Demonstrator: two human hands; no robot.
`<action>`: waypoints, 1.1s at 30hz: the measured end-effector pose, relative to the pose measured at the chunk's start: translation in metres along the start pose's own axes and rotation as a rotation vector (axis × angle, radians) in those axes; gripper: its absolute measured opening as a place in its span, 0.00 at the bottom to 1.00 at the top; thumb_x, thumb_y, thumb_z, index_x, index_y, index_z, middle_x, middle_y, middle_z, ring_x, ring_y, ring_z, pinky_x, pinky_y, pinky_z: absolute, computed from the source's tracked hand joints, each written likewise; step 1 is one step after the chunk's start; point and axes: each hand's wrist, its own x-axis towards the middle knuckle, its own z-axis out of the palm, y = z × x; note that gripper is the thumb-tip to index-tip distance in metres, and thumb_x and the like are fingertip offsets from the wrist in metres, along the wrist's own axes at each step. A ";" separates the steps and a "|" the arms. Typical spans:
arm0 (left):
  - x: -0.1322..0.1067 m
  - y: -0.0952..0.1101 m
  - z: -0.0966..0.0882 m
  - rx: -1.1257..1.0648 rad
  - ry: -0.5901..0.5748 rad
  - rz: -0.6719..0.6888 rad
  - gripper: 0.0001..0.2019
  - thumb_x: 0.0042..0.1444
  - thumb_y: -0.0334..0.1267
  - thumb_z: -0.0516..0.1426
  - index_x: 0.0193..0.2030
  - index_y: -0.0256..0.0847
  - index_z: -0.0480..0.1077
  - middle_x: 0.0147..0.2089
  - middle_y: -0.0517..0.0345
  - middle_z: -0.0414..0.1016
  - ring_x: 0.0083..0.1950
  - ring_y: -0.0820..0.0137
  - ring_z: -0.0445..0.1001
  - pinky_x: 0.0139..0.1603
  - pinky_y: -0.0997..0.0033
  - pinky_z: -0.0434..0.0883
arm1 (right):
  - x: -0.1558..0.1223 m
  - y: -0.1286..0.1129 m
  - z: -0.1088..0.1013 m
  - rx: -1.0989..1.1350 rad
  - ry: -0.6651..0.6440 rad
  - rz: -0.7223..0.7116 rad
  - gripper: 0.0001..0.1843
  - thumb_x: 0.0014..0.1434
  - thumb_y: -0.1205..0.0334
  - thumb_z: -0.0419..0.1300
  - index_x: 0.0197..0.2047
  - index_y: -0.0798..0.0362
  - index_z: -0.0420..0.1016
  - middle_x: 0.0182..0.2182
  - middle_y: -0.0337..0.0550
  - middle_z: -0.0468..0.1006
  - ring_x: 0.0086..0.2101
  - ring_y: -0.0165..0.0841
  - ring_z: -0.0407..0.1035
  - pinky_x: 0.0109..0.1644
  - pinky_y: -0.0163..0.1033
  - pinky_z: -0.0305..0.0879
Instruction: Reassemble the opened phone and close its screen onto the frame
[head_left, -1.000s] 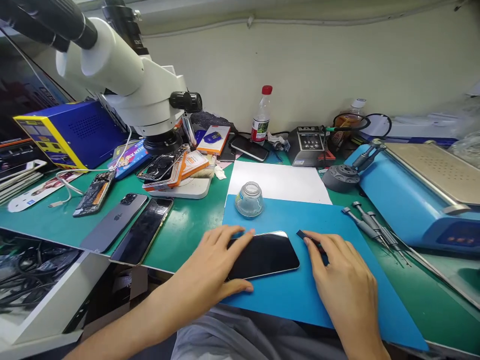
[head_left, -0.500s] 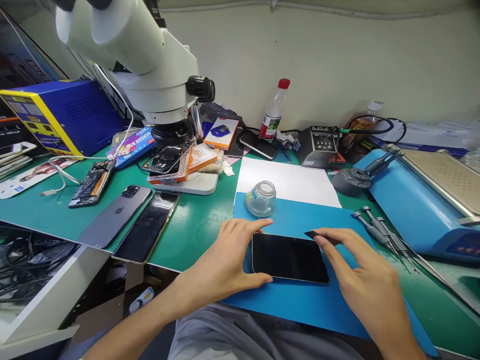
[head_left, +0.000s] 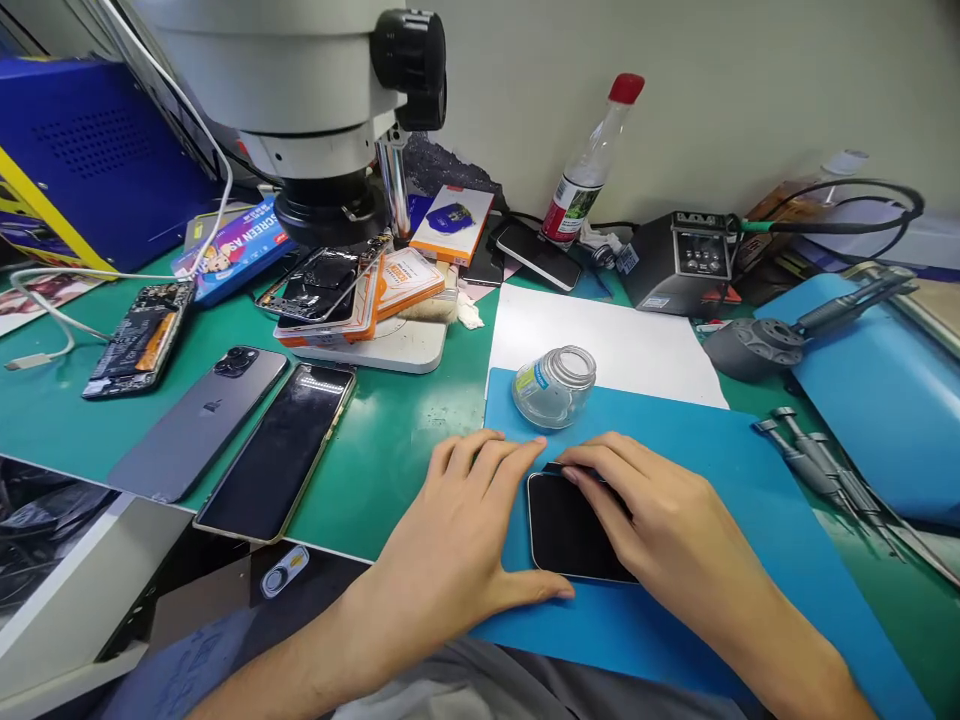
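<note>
On the blue mat lies a phone (head_left: 577, 535), dark screen up, its right part covered by my right hand. My left hand (head_left: 457, 530) spreads around the phone's left end, thumb by the near edge and index fingertip beyond the far edge; whether it touches the phone I cannot tell. Between thumb and index finger, my right hand (head_left: 652, 510) pinches a thin black pick (head_left: 553, 467) at the phone's far edge, towards its left corner. Just beyond the hands sits a clear glass jar (head_left: 555, 388).
A grey phone (head_left: 199, 425) and a black-screened phone (head_left: 281, 455) lie at left, near an opened phone (head_left: 139, 340). The microscope (head_left: 315, 120) overhangs stacked boxes. White paper (head_left: 607, 335), a bottle (head_left: 589, 180), a soldering station (head_left: 682, 260) and several handpieces (head_left: 817, 465) surround the blue mat (head_left: 750, 560).
My right hand has moved left over the phone, bringing the pick from near the far right corner to near the far left one. The camera view has shifted closer and downward.
</note>
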 end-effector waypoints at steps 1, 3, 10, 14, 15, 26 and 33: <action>0.000 0.000 0.000 0.005 0.002 0.002 0.55 0.52 0.64 0.74 0.76 0.43 0.53 0.69 0.44 0.74 0.72 0.45 0.69 0.70 0.41 0.71 | 0.001 0.000 0.000 0.011 -0.007 0.003 0.08 0.79 0.67 0.56 0.55 0.48 0.75 0.45 0.37 0.80 0.43 0.30 0.75 0.47 0.38 0.68; 0.000 0.001 0.000 0.013 0.001 -0.002 0.56 0.52 0.64 0.74 0.77 0.43 0.52 0.70 0.44 0.74 0.72 0.45 0.68 0.69 0.41 0.72 | 0.002 0.000 0.000 0.025 -0.015 0.002 0.07 0.79 0.67 0.56 0.54 0.48 0.75 0.45 0.37 0.79 0.42 0.30 0.74 0.46 0.38 0.68; 0.000 -0.001 0.002 0.004 -0.018 -0.018 0.57 0.54 0.64 0.73 0.79 0.44 0.48 0.71 0.45 0.73 0.73 0.46 0.67 0.69 0.42 0.70 | 0.001 0.002 0.000 0.028 -0.035 -0.009 0.08 0.78 0.67 0.57 0.55 0.49 0.74 0.46 0.39 0.80 0.43 0.31 0.75 0.48 0.39 0.68; -0.001 -0.001 0.002 -0.013 -0.028 -0.018 0.57 0.54 0.65 0.73 0.79 0.45 0.48 0.72 0.47 0.73 0.75 0.47 0.65 0.70 0.42 0.69 | 0.001 0.003 -0.001 0.020 -0.052 -0.010 0.09 0.79 0.67 0.55 0.55 0.49 0.75 0.46 0.41 0.80 0.42 0.33 0.76 0.46 0.40 0.68; -0.001 -0.002 0.002 -0.014 -0.030 -0.019 0.57 0.54 0.65 0.73 0.79 0.45 0.47 0.73 0.48 0.73 0.75 0.47 0.65 0.70 0.42 0.68 | 0.001 0.004 -0.001 0.021 -0.052 -0.012 0.09 0.79 0.66 0.55 0.55 0.49 0.76 0.46 0.41 0.80 0.42 0.33 0.76 0.46 0.40 0.68; 0.000 -0.002 0.002 -0.018 -0.030 -0.023 0.58 0.54 0.66 0.72 0.80 0.45 0.49 0.74 0.52 0.73 0.75 0.50 0.64 0.73 0.47 0.64 | 0.002 0.007 -0.003 -0.012 -0.072 -0.068 0.10 0.79 0.68 0.53 0.56 0.51 0.74 0.46 0.43 0.78 0.43 0.32 0.74 0.48 0.39 0.67; 0.000 -0.003 0.002 -0.001 -0.027 0.006 0.55 0.60 0.68 0.67 0.82 0.42 0.48 0.76 0.54 0.72 0.74 0.52 0.64 0.73 0.50 0.62 | 0.004 0.009 -0.001 -0.022 -0.063 -0.083 0.10 0.80 0.63 0.52 0.57 0.50 0.74 0.47 0.45 0.79 0.42 0.35 0.76 0.46 0.42 0.69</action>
